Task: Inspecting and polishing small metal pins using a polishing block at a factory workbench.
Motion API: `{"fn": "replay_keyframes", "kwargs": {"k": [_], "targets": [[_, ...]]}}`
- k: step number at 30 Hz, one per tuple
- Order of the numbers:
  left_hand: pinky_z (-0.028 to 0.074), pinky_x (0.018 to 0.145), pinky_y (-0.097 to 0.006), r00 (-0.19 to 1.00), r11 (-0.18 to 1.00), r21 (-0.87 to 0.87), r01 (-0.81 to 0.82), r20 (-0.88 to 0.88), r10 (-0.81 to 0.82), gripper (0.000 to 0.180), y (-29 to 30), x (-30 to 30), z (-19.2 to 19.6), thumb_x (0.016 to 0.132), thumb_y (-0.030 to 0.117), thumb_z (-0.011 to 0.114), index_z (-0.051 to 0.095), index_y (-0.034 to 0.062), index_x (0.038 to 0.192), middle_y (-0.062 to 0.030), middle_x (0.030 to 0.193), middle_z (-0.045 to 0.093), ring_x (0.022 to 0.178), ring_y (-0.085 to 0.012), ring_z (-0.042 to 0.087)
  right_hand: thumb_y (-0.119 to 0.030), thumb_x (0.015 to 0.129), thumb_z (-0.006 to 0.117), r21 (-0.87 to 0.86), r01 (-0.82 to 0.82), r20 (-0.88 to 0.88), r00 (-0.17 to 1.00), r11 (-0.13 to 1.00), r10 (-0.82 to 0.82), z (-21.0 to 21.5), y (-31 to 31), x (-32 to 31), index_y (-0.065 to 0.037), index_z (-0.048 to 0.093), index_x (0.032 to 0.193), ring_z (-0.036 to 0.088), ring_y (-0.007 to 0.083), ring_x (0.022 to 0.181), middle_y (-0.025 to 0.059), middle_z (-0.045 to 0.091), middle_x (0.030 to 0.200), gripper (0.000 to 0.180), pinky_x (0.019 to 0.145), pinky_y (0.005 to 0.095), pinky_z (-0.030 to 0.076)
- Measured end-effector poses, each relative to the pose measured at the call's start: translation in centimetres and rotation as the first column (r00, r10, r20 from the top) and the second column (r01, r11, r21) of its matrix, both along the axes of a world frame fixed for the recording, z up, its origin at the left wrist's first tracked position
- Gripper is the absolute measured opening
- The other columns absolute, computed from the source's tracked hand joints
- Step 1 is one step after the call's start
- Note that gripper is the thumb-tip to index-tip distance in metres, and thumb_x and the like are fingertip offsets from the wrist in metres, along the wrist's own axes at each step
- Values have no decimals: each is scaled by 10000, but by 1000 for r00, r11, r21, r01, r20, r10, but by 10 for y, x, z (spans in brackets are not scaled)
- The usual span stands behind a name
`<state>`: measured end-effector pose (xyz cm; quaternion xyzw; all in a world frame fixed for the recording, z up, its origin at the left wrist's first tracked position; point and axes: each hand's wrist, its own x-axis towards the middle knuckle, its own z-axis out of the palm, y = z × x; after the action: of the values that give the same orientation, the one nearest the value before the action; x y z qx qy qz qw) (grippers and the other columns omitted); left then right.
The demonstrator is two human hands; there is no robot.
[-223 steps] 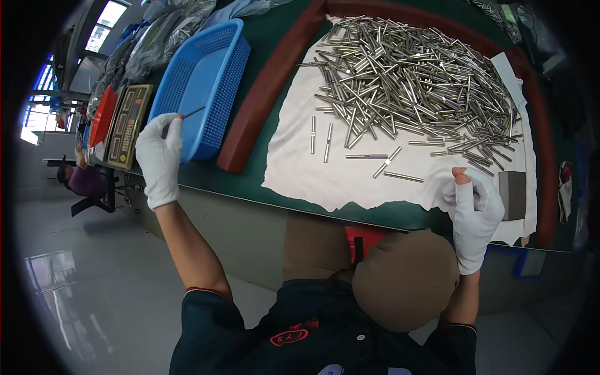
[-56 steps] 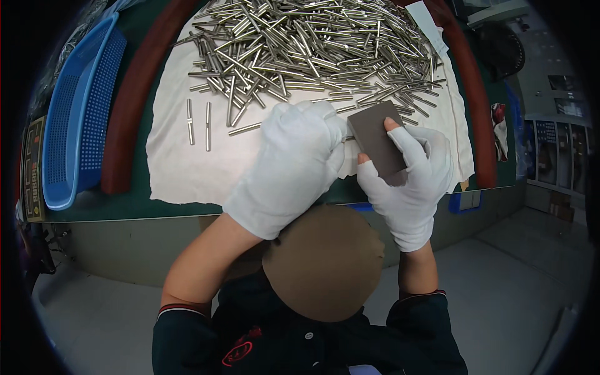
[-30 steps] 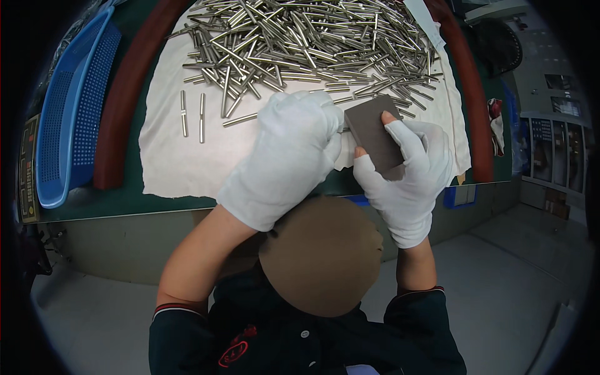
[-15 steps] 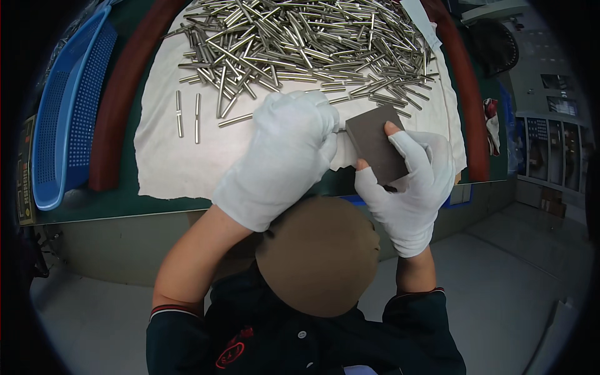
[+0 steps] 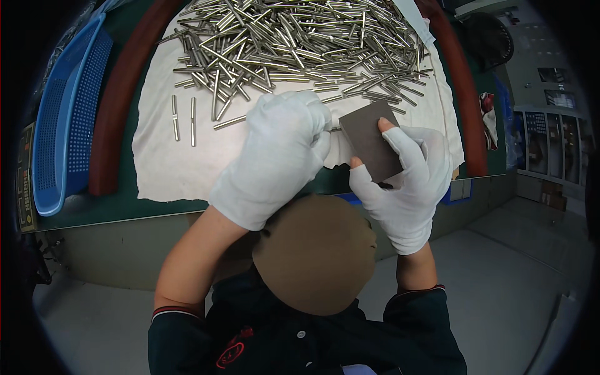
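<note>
White-gloved, my left hand [image 5: 281, 140] is closed in a fist round a thin metal pin [image 5: 335, 129], of which only a short end shows beside the block. A grey-brown rectangular block [image 5: 372, 137], like a sanding sponge, is gripped in my right hand [image 5: 412, 178]. The bare thumb and a fingertip poke out of that glove and press on the block. The pin's end meets or nearly meets the block's left edge. Beyond both hands lies a big heap of shiny metal pins [image 5: 294, 44]. Two single pins [image 5: 193, 122] lie apart on the left.
A white cloth [image 5: 165, 169] covers the green tabletop under the pins. Red-brown padded bars [image 5: 119, 119] [image 5: 465, 106] flank it on both sides. A blue perforated basket [image 5: 78, 119] stands at the far left. Shelving [image 5: 553, 147] shows at the right.
Both hands, with the pin and the block, stay in nearly the same hold. The whole view has shifted slightly, and the heap looks the same.
</note>
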<state>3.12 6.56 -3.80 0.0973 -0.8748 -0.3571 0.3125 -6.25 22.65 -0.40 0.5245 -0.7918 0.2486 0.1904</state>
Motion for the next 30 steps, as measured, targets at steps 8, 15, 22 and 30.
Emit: {"fn": "replay_keyframes", "kwargs": {"k": [8, 15, 22, 30], "targets": [[430, 589, -384, 999, 998, -55, -6, 43, 9, 92, 1, 3, 1, 688, 2, 659, 588, 57, 708, -87, 683, 561, 617, -283, 547, -228, 593, 805, -1, 42, -15, 999, 999, -42, -9, -14, -9, -137, 633, 1132, 491, 241, 822, 49, 529, 945, 573, 682, 376, 360], [433, 631, -398, 999, 994, -104, -32, 37, 36, 112, 3, 2, 3, 685, 17, 670, 582, 65, 736, -81, 718, 571, 656, -287, 557, -239, 606, 795, -36, 27, 18, 999, 999, -26, -9, -2, -5, -139, 638, 1121, 493, 245, 829, 52, 526, 961, 547, 682, 382, 365], [433, 655, -389, 997, 997, -63, -36, 59, 40, 107, 3, 3, 5, 695, 31, 686, 600, 64, 750, -80, 717, 576, 676, -288, 567, -240, 612, 800, 1, 24, 51, 998, 1000, -24, -9, 0, -3, -140, 639, 1126, 493, 239, 834, 47, 528, 969, 548, 695, 378, 366], [421, 668, -370, 992, 992, -124, -12, 121, 27, 82, 4, 6, 7, 706, 58, 691, 630, 89, 752, -49, 722, 597, 688, -261, 566, -246, 622, 802, -51, 36, 26, 999, 998, -35, -15, -1, -3, -138, 634, 1134, 492, 235, 849, 41, 529, 983, 550, 698, 378, 367]]}}
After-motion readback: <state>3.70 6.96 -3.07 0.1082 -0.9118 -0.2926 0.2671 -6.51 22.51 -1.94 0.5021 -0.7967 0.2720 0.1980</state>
